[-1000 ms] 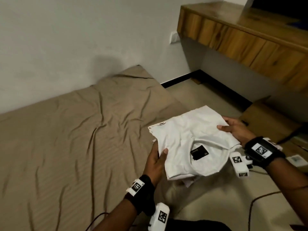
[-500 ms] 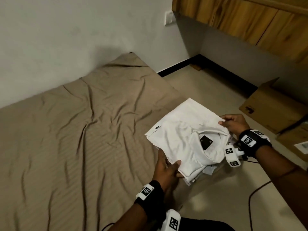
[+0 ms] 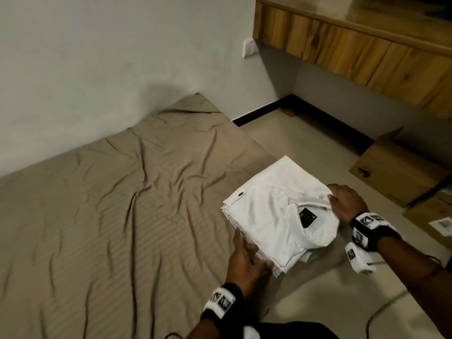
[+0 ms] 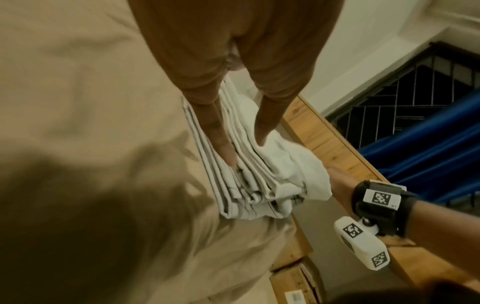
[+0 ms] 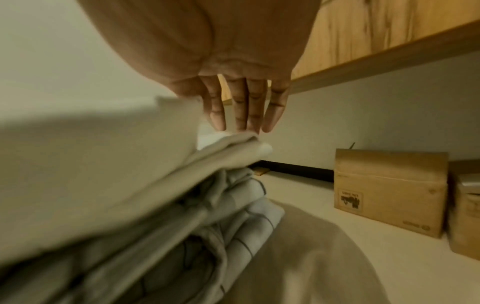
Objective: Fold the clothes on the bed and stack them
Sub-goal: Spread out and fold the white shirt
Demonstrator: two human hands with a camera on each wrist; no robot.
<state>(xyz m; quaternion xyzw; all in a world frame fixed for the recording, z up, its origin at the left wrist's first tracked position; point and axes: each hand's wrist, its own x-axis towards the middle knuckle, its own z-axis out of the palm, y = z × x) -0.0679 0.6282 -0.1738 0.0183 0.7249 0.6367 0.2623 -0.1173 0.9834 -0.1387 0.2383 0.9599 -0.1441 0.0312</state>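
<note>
The stack of folded clothes (image 3: 276, 216) sits at the near right corner of the bed (image 3: 117, 216), its outer edge close to the mattress edge above the floor (image 3: 330, 297). A white shirt with a dark neck label lies on top; checked fabric shows in the lower layers in the right wrist view.

Left hand (image 3: 245, 261): fingers straight, pressed flat against the near side of the stack, thumb on its upper edge; grasping nothing. Right hand (image 3: 346, 203): fingers extended, tips resting on the shirt's far edge by the collar; no fold is pinched as far as the views show.

Risks, by judgement:
- The stack stands near the bed's corner. A firm push from the left hand could slide it toward the floor.
- Layers are uneven at the near side, edges stepped in the left wrist view (image 4: 246, 185). Squaring from one side only may skew or splay them.
- The collar end bulges higher than the rest, so the top shirt may slip off when the hands let go.
- The wrinkled sheet gives a soft, uneven base, so the stack may lean
</note>
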